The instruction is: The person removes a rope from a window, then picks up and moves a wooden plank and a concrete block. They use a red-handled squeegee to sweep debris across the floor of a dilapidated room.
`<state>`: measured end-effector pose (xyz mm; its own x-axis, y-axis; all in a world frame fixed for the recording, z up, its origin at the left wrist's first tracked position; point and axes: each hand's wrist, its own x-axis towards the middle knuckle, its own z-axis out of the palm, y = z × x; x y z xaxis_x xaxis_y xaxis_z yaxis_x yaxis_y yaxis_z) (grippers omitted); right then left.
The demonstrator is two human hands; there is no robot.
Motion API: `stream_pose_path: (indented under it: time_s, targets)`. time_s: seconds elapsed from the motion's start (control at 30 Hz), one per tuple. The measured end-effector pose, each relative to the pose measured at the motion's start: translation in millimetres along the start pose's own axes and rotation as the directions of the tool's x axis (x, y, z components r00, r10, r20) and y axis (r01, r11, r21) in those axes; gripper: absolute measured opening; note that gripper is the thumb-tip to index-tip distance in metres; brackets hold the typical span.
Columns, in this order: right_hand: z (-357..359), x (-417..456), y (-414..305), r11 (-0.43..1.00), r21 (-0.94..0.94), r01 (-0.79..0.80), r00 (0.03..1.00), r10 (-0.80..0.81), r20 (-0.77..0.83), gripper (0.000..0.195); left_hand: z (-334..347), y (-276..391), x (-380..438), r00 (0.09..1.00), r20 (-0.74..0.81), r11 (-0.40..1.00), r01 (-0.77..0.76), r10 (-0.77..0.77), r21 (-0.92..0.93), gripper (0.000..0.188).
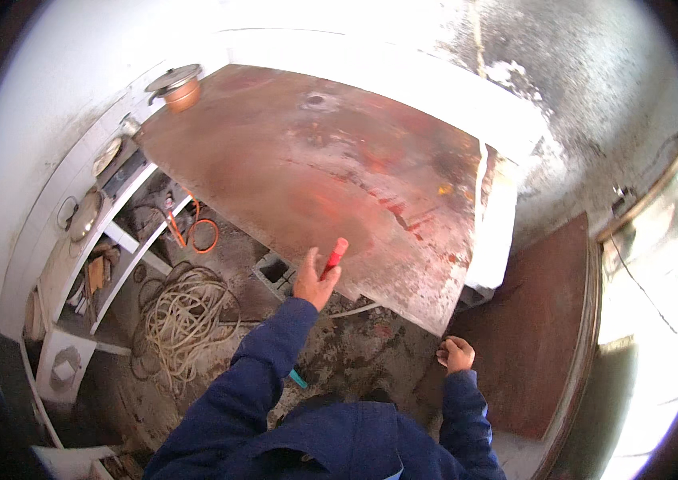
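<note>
My left hand holds a short red cylindrical object between thumb and fingers, pointing up and away from me. It is above the front edge of a large reddish-brown slab, whose worn surface has pale and red patches. My right hand is just off the slab's near right corner, its fingers curled inward. Whether anything small lies inside those fingers is hidden.
A tangled pale hose lies on the floor at left, near an orange cable. A lidded pot stands at the slab's far left corner. White-framed shelves line the left wall. A brown panel leans at right.
</note>
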<state>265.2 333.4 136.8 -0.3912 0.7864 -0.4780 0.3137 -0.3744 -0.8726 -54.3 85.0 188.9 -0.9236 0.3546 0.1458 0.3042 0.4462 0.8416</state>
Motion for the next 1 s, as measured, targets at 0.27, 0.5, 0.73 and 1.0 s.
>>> stream_pose_path:
  time_s: [0.27, 0.5, 0.73, 1.0]
  targets:
    - [-9.3, 87.8, -17.6, 0.99, 0.065, -0.122, 0.992, 0.122, 0.009, 0.033, -0.4, 14.9, -29.7, 0.967, 0.138, 0.977, 0.206, -0.213, 0.064, 0.053]
    - [31.2, 167.8, -25.7, 0.94, 0.272, -0.207, 0.969, 0.159, 0.188, 0.037, -39.8, -13.0, -105.9, 0.939, -0.096, 0.944, 0.327, -0.329, -0.046, 0.032]
    - [43.1, 237.7, 15.5, 0.864, 0.436, -0.25, 0.945, 0.12, 0.303, 0.047, -64.8, -38.3, -155.4, 0.884, -0.335, 0.931, 0.236, -0.325, -0.28, 0.027]
    - [37.8, 215.0, 12.6, 0.996, 0.086, -0.013, 0.968, -0.009, 0.25, 0.045, -77.6, -24.6, -145.7, 0.908, -0.31, 0.938, 0.194, -0.283, -0.287, 0.03]
